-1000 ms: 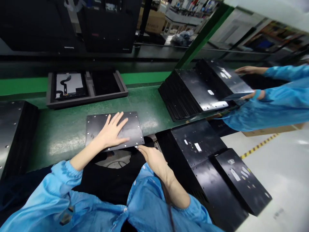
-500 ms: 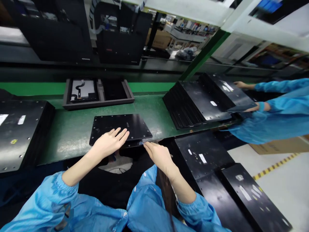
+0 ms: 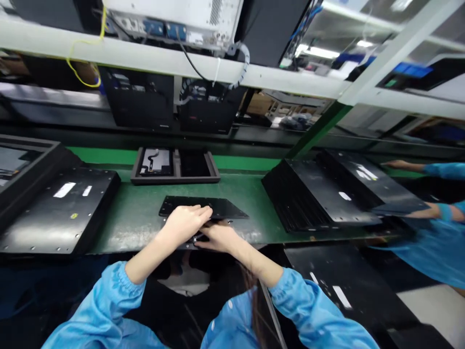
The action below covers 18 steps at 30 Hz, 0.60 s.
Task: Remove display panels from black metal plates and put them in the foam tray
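Stickers (image 3: pixel 64 189) on left black case (image 3: pixel 43 225): print unreadable
Yellow mark (image 3: pixel 74 215), same case: too small to read
Pale lettering (image 3: pixel 164 126) on upright black panel (image 3: pixel 141 104): illegible

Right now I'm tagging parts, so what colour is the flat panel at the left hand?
The flat panel is black, clearest in the head view.

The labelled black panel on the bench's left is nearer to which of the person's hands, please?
Left: the left hand is at the small black plate, right of the labelled black panel; the right hand is farther right.

Glare on green bench (image 3: pixel 243 186), blurry edges
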Tool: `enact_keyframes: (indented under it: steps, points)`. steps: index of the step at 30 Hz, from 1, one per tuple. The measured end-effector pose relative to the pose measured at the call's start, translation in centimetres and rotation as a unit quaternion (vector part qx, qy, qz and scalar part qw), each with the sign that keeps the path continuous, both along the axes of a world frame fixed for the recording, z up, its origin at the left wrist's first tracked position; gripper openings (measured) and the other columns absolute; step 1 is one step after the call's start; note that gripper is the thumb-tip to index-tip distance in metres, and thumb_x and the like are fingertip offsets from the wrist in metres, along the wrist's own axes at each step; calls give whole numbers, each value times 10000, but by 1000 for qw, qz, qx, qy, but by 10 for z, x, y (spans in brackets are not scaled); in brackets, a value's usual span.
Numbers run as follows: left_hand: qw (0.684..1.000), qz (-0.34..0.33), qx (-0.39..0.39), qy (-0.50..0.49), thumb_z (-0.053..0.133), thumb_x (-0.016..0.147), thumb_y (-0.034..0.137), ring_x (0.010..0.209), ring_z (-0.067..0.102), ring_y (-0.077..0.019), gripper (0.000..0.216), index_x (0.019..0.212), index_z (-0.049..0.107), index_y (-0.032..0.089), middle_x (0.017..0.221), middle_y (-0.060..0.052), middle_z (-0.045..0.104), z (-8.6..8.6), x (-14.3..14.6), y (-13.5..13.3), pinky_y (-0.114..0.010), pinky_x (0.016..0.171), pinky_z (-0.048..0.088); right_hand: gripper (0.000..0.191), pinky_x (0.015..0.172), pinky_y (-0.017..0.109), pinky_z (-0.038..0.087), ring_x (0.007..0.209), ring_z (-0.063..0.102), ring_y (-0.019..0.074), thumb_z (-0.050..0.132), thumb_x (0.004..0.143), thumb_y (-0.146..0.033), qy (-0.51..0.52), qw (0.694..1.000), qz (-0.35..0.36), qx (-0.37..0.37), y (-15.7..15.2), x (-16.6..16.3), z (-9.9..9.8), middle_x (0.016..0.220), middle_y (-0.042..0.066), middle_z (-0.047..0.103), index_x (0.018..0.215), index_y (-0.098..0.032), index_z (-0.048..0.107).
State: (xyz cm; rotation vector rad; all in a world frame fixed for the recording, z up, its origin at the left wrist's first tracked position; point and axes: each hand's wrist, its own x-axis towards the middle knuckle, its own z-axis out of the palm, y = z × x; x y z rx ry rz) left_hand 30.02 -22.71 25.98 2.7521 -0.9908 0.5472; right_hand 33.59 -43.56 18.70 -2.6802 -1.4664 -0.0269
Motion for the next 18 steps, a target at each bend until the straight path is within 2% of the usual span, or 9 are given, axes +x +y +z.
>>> enact_keyframes:
  steps: [2,3,6,9,10,12,14,16,18]
  points:
    - [1000,-1,-12,1,578,1073,157,1111,796,-240,206,1249,678,194,1210,-90,815,-6,-1,-1,-339,938,624,306,754,331,575,863,761,236,696,1041,-358,-92,992,91,9,-1,0,0,1133,119,805,1296,-202,763]
    - [1000,3,-18,1,583,1067,148,1133,794,-245,233,1275,673,201,1235,-95,812,-9,-1,-2,-349,960,628,240,694,316,553,768,735,201,645,1060,-263,-137,984,117,18,-1,-1,1,1070,100,804,1255,-199,769]
    - [999,13,-31,-1,578,1070,140,1143,800,-244,248,1290,673,204,1238,-90,817,-13,0,-1,-352,968,640,258,618,301,506,652,684,156,566,1049,-71,-232,965,110,46,-1,0,6,941,64,792,1164,-178,771]
    - [999,19,-34,-17,565,1087,145,1151,806,-249,243,1297,678,188,1242,-81,824,-13,1,0,-351,941,660,230,582,318,491,644,686,164,569,1047,-56,-277,954,91,69,-11,-4,21,889,61,802,1076,-144,779]
    - [999,23,-33,-23,570,1092,160,1160,805,-256,242,1306,680,186,1258,-78,823,-13,0,0,-351,923,668,242,572,327,492,650,688,166,559,1051,-56,-286,950,92,82,-19,-8,30,933,72,824,1107,-133,782]
    - [999,31,-34,-28,584,1103,206,1184,799,-269,239,1318,685,189,1307,-66,814,-13,-1,0,-352,893,681,337,565,340,519,700,715,166,528,1053,-42,-281,948,98,109,-45,-25,49,1135,103,848,1295,-117,752]
    - [998,33,-39,-23,580,1115,253,1208,790,-268,240,1318,694,195,1343,-47,804,-16,-5,0,-358,906,686,529,579,335,572,797,766,162,513,1035,-22,-238,956,107,132,-83,-50,67,1327,103,805,1538,-144,625]
    - [999,29,-40,-24,566,1123,262,1245,774,-260,264,1345,695,197,1377,-36,791,-25,-13,0,-373,967,677,722,578,319,617,864,806,163,531,999,-30,-192,967,80,149,-126,-80,80,1321,65,804,1691,-227,468]
    - [998,24,-30,-43,567,1110,200,1286,753,-266,313,1401,682,180,1425,-46,766,-40,-23,-1,-400,1035,655,775,594,323,659,894,830,192,553,965,-95,-165,968,-1,188,-168,-109,83,1204,34,839,1691,-354,476]
